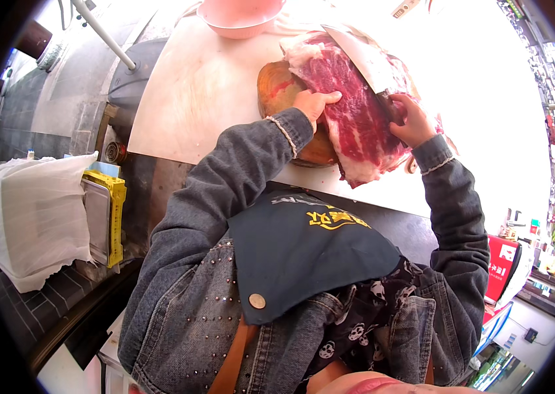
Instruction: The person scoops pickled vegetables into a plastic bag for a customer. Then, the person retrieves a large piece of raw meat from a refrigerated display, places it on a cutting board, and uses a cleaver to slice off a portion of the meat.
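A large slab of raw red meat with pale fat (351, 113) lies across a round wooden chopping block (273, 83) and hangs past its near edge. My right hand (414, 122) grips the dark handle (392, 107) of a broad-bladed knife. The blade (356, 55) rests flat or nearly so over the meat and points away from me to the left. At the slab's left edge is my left hand (313, 106), its thumb pressed on top of the meat. The other fingers of that hand are mostly hidden, seemingly beneath the edge.
The block stands on a white tabletop (198, 93). A pink bowl (240, 32) sits at the back. To my left are a yellow plastic crate (118, 216), a metal tray (96, 221) and a white cloth (36, 216). A red box (501, 266) stands at right. Glare washes out the right side.
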Tool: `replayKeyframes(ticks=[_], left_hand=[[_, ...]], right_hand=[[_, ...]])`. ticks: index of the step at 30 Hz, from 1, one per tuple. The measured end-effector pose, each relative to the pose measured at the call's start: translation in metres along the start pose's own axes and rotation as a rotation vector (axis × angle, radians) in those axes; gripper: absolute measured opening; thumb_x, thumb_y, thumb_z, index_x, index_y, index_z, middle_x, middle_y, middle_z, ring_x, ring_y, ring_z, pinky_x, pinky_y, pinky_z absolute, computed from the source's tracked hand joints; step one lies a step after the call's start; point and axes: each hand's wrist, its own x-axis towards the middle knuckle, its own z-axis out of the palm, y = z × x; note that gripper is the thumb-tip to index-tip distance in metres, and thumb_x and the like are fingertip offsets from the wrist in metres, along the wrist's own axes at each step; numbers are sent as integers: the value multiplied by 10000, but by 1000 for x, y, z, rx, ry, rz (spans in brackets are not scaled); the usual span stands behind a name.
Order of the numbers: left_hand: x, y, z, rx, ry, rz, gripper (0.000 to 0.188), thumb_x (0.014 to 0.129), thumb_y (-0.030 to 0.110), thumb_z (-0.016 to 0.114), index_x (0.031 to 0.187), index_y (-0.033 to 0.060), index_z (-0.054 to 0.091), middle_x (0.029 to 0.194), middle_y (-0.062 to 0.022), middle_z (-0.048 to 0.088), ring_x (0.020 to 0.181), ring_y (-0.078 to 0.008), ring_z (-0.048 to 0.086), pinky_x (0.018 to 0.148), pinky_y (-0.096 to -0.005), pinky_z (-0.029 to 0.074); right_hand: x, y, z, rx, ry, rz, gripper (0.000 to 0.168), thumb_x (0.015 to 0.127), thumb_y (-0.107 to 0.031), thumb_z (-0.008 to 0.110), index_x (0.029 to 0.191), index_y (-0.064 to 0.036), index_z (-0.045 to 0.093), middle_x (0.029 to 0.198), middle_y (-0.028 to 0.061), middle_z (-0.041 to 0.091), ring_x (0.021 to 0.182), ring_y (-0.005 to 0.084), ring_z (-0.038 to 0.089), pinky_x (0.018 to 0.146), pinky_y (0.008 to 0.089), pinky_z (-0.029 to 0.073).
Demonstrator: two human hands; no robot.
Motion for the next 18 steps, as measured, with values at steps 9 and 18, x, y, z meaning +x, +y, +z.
replayKeyframes(ticks=[9,18], left_hand=[[-27,22,-11,263,-74,-122,275,768,97,636,1014,29,535,968,-63,611,836,-144,599,731,-280,490],[-25,26,-4,246,-12,-108,273,747,64,641,997,32,535,911,-63,618,791,-146,600,695,-278,497]], right_hand=[[1,7,0,40,-46,29,530,621,-90,582,1138,-36,473,901,120,588,795,176,565,729,293,451],[0,5,3,65,60,-43,513,594,-140,592,1090,-44,504,831,181,594,769,300,584,706,355,459]])
